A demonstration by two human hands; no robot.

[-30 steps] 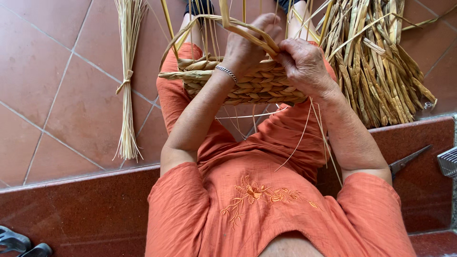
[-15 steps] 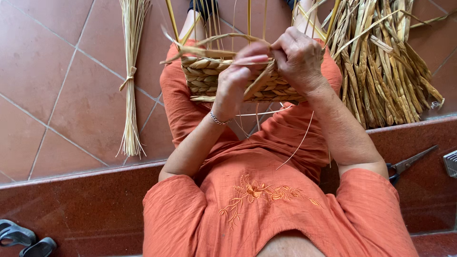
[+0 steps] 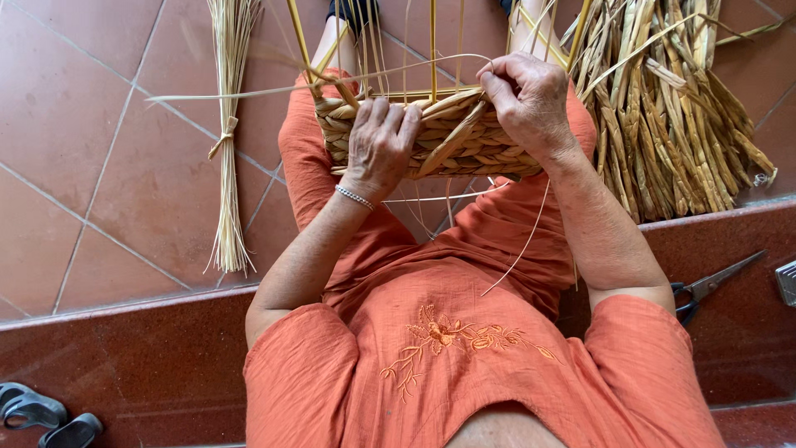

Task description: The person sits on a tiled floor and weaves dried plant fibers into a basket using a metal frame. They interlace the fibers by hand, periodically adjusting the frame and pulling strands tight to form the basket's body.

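A half-woven straw basket (image 3: 452, 141) rests on my lap, its thin upright stakes rising from the rim. My left hand (image 3: 377, 145) lies flat against the woven side, fingers spread over the plaited rows. My right hand (image 3: 526, 99) is at the basket's right rim, fingers pinched on a thin straw strand (image 3: 398, 75) that arcs leftward across the top. A silver bracelet (image 3: 355, 197) circles my left wrist. I wear an orange embroidered top and orange trousers.
A tied bundle of pale straw (image 3: 228, 133) lies on the tiled floor at left. A heap of dried rush leaves (image 3: 680, 108) sits at right. Scissors (image 3: 705, 286) lie on the red step beside me. Dark sandals (image 3: 46, 415) sit at bottom left.
My left hand has dropped from the rim to press flat on the basket's side. The right hand has drawn the strand out, which now stretches across the top.
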